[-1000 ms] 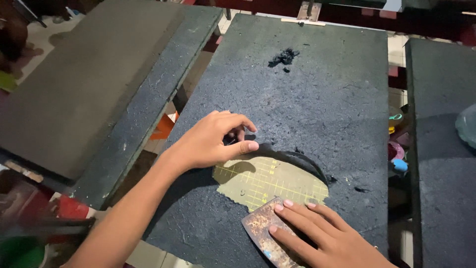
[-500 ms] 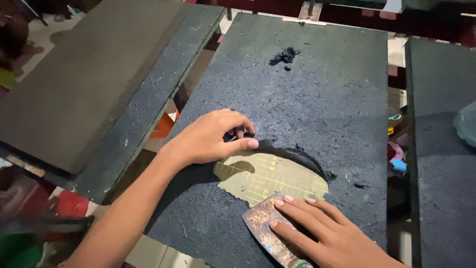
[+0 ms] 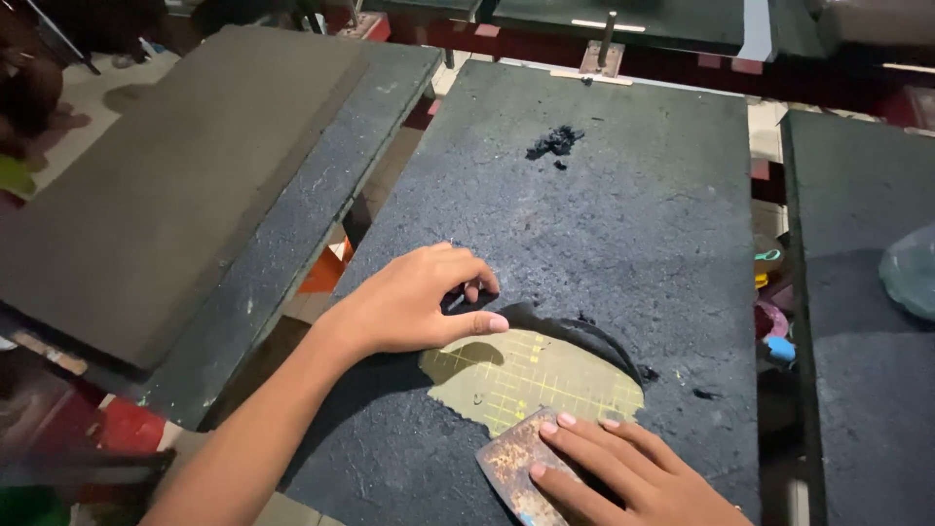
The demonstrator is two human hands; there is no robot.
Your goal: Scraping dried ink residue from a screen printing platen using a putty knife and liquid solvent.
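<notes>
Two bare forearms are seen, with no sleeve, glove or watch worn on either. The left hand is shown at about 9 o'clock of the frame centre, its forearm bare down to the lower edge. The right hand is seen at 5 o'clock; short, pale fingernails are visible on its fingers.

Black scraps lie beyond; grey board alongside.

No package, label, sign or screen can be seen clearly; only some small colourful things lie in the gap, too blurred to tell.
</notes>
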